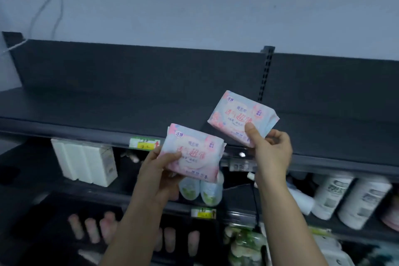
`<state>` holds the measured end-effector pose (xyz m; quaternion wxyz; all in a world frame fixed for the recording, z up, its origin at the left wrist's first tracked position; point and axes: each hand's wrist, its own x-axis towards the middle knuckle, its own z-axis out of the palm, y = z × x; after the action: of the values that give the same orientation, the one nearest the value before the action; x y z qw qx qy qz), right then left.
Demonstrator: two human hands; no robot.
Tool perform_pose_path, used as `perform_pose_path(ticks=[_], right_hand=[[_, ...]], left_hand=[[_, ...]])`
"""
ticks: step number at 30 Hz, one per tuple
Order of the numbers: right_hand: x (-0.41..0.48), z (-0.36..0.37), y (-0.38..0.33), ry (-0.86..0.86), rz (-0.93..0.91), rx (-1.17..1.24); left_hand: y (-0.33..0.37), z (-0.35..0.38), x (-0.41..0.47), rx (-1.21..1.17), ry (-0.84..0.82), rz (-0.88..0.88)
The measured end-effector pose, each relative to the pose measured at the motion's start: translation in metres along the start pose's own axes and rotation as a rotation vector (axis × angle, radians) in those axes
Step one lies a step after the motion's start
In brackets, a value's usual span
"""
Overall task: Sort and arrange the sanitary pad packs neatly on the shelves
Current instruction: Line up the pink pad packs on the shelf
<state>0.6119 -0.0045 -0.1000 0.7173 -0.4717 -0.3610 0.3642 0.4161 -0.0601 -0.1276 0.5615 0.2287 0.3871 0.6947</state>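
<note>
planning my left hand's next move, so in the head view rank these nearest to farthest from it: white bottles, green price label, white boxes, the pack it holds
1. pack, in the grip of the left hand.
2. green price label, just up-left on the top shelf edge.
3. white boxes, further left, under that shelf.
4. white bottles, far right, under that shelf.

— What do we see of the person?
— We see the left hand (157, 170) and the right hand (269, 151), each on a bare forearm (133, 229).
— And what can we say of clothing?
— We find both arms bare as far as they show; the right thumbnail (248, 127) looks short, plain.
</note>
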Motion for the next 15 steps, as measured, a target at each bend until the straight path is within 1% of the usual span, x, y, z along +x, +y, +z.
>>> perform_pose_path(ticks=[7, 11, 15], right_hand=[[0.044, -0.085, -0.017, 0.146, -0.025, -0.025], [0.063, -0.122, -0.023, 0.22, -0.057, -0.036], [0.089, -0.155, -0.028, 0.308, -0.082, -0.074]], left_hand=[[-0.049, 0.077, 0.004, 0.051, -0.13, -0.11], [-0.073, 0.115, 0.012, 0.09, -0.238, -0.156], [-0.094, 0.157, 0.02, 0.055, -0.34, -0.233]])
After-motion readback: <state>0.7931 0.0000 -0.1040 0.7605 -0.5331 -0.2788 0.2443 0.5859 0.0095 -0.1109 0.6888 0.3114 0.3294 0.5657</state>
